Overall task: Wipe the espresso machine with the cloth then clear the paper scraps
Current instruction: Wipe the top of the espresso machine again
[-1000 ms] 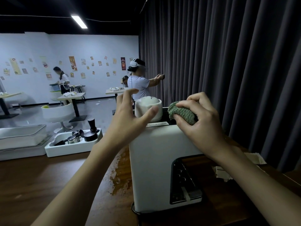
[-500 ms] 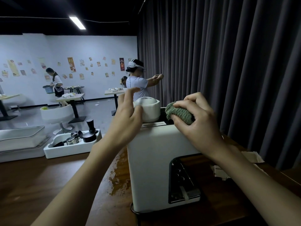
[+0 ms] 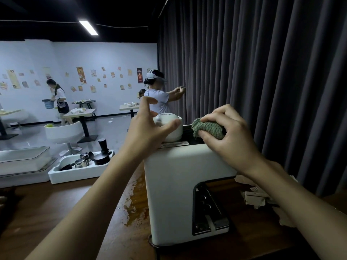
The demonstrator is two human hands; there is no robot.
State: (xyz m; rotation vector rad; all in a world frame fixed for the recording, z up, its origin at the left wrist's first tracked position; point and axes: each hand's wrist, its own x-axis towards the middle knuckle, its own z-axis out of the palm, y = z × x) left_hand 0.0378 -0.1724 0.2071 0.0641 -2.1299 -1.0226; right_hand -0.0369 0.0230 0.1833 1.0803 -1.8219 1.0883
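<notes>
Green cloth [image 3: 208,128] sits bunched in the gripping right hand [image 3: 231,136] on the top rear edge of the white espresso machine [image 3: 172,184], close before the dark curtain [image 3: 262,72]. The left hand [image 3: 146,132] spreads loose, holding nothing, at the white canister [image 3: 174,132]; the label [image 3: 173,144] beneath is too blurred to read. Paper scraps [image 3: 257,198] lie right of the machine, partly hidden.

Green knitted cloth [image 3: 208,129], white espresso machine [image 3: 178,184], brown wooden table [image 3: 56,209], dark grey curtain [image 3: 262,72].
</notes>
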